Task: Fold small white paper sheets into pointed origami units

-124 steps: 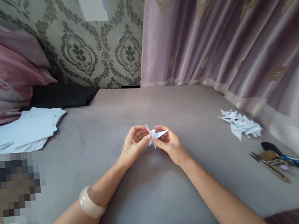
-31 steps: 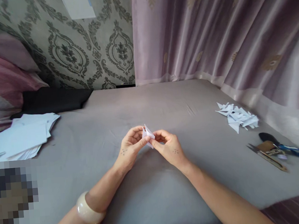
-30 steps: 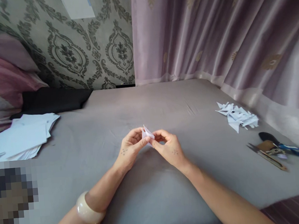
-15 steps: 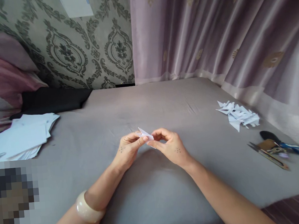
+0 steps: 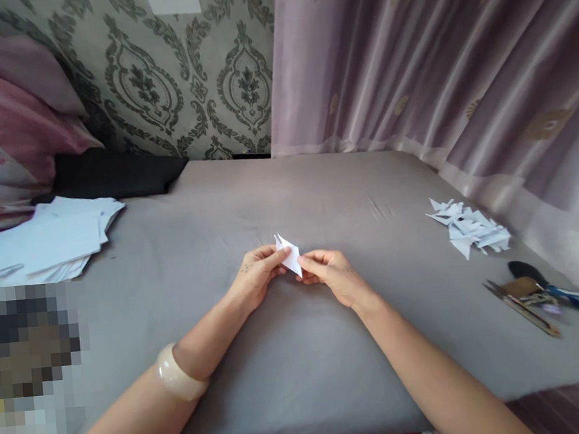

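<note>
A small white folded paper [image 5: 291, 259] with pointed corners is held up between my hands, over the middle of the grey cloth surface [image 5: 303, 390]. My left hand [image 5: 258, 273] pinches it from the left, thumb on its front face and fingers behind. At its right lower edge, my right hand [image 5: 330, 272] grips with thumb and fingertips. Part of the paper's back is hidden by my fingers. A pale bangle [image 5: 180, 373] sits on my left forearm.
Folded white paper pieces [image 5: 473, 228] lie heaped at the right. Near them are blue-handled scissors [image 5: 577, 300], a pencil-like stick [image 5: 528, 315] and small metal items. White paper sheets [image 5: 45, 239] are stacked at the left, by a black cloth [image 5: 120, 173]. A curtain [image 5: 358, 71] hangs behind.
The folded paper has been turned so its flat face shows more toward me. My right fingers have shifted to its lower right edge. The camera view has moved slightly.
</note>
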A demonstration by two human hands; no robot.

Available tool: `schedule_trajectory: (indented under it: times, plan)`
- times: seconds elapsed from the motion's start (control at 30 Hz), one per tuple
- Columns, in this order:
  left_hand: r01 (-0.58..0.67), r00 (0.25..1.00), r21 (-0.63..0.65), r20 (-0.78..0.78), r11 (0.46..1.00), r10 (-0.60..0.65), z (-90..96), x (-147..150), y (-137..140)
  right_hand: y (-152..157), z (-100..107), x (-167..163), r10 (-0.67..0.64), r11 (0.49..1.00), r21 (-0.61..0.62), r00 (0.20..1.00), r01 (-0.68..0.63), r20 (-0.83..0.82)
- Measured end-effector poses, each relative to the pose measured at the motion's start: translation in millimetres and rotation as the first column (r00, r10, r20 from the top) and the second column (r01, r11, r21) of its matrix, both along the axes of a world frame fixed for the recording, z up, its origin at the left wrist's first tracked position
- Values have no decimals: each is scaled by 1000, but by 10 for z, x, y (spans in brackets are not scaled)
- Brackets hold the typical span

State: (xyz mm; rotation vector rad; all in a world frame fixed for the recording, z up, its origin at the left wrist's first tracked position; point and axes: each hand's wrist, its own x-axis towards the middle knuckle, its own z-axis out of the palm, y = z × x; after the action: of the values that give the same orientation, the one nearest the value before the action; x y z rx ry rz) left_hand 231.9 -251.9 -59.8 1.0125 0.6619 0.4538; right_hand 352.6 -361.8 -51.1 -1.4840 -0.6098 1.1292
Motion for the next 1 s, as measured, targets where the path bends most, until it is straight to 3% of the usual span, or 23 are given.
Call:
schedule_trajectory:
  times: [0.13, 0.43, 0.5, 0.57, 0.67, 0.77, 0.87, 1.0]
  plan:
    - [-47, 998, -2, -52, 999, 47, -38, 6, 24, 0, -8, 4, 48, 997, -63, 997, -52, -54]
    - [-23, 997, -32, -73, 999, 21, -67, -26, 68, -7, -23, 0, 63, 993, -94, 988, -77, -144]
    - [-40, 995, -74, -90, 996, 33, -59, -27, 88, -1, -31, -13, 35, 995, -92, 997, -41, -70]
    - [-69, 994, -126, -95, 990, 57, -50, -26, 112, 7, -41, -33, -35, 999, -17, 993, 37, 114]
    - [-99, 993, -180, -88, 979, 84, -35, -24, 138, 3, -40, -60, -145, 978, 203, 878, 56, 455]
    - [-90, 993, -199, -95, 976, 72, -25, -29, 147, -22, -19, -61, -160, 937, 330, 697, -115, 699]
    - [-31, 996, -197, -83, 980, 15, -31, -42, 155, -51, -16, -35, -141, 909, 323, 534, -264, 834]
    - [66, 993, -167, -85, 984, -81, -45, -58, 172, -75, -47, -15, -146, 892, 293, 393, -344, 908]
